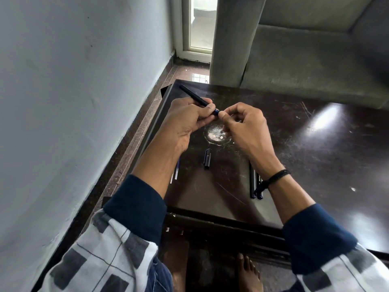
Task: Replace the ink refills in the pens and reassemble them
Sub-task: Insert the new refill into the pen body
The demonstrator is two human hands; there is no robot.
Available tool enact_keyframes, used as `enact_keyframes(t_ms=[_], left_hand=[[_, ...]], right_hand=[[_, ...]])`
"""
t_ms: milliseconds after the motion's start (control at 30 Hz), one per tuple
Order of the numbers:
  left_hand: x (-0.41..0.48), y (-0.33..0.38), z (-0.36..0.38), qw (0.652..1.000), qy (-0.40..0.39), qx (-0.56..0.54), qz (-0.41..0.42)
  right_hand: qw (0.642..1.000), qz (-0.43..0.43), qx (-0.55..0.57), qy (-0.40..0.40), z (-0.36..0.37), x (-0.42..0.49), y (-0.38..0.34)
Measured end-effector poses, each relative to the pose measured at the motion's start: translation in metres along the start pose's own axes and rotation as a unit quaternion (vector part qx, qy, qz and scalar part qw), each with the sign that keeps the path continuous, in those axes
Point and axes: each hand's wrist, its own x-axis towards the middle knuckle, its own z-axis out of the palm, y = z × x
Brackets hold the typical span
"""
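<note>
Left hand (185,121) grips a black pen (192,94), fingers curled round the barrel, above the far left of the table (305,154). Right hand (244,125) pinches the pen's blue tip end. A cap (207,158) lies near centre. Refills (175,172) lie left and two pens (253,182) right.

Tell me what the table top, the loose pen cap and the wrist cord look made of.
The table top looks like dark wood or laminate, glossy: it mirrors light and shows pale scratches. The pen cap is likely black plastic, smooth with a faint sheen. The wrist cord seems braided black thread, matt, with a knotted tail.
</note>
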Motion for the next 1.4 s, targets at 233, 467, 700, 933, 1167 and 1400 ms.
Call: enact_keyframes(t_ms=[233,467,700,933,1167,1400], left_hand=[[0.0013,-0.0007,-0.0008,1.0,-0.001,0.004,0.004],[0.0014,-0.0011,-0.0021,1.0,-0.006,0.008,0.004],[-0.0009,-0.0007,-0.0014,1.0,-0.008,0.01,0.009],[0.0006,-0.0027,-0.0004,1.0,-0.009,0.009,0.008],[0.0001,-0.0028,-0.0009,1.0,-0.01,0.012,0.011],[0.0007,-0.0039,0.0014,1.0,0.0,0.011,0.014]], right_hand=[[1.0,-0.007,-0.011,0.006,0.0006,0.0,-0.0014],[1.0,-0.006,-0.017,0.005,-0.0003,-0.0001,-0.0013],[1.0,0.0,-0.013,0.008,0.0,0.0003,-0.0015],[1.0,-0.005,-0.017,0.012,-0.0007,0.0004,-0.0013],[1.0,-0.007,-0.02,0.01,-0.0004,0.0002,-0.0006],[1.0,-0.008,-0.014,0.002,-0.0001,0.0001,-0.0008]])
